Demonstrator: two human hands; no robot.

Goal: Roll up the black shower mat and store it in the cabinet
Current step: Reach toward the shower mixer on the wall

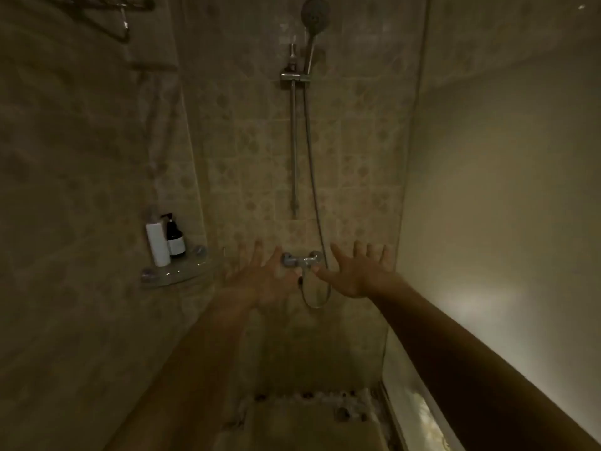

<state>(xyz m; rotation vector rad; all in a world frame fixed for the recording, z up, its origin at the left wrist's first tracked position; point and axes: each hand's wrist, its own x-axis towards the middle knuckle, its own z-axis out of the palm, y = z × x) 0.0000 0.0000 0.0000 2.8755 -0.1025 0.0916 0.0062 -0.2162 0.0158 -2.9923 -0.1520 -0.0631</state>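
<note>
I am looking into a dim, tiled shower stall. A dark flat mat lies on the pebble floor at the bottom of the view, blurred and cut off by the frame edge. My left hand and my right hand are stretched forward at chest height, fingers spread, holding nothing. Both hover in front of the back wall, well above the mat. No cabinet is in view.
A chrome mixer tap sits on the back wall between my hands, with a hose and shower head on a rail above. A corner glass shelf at the left holds two bottles. A glass panel closes the right side.
</note>
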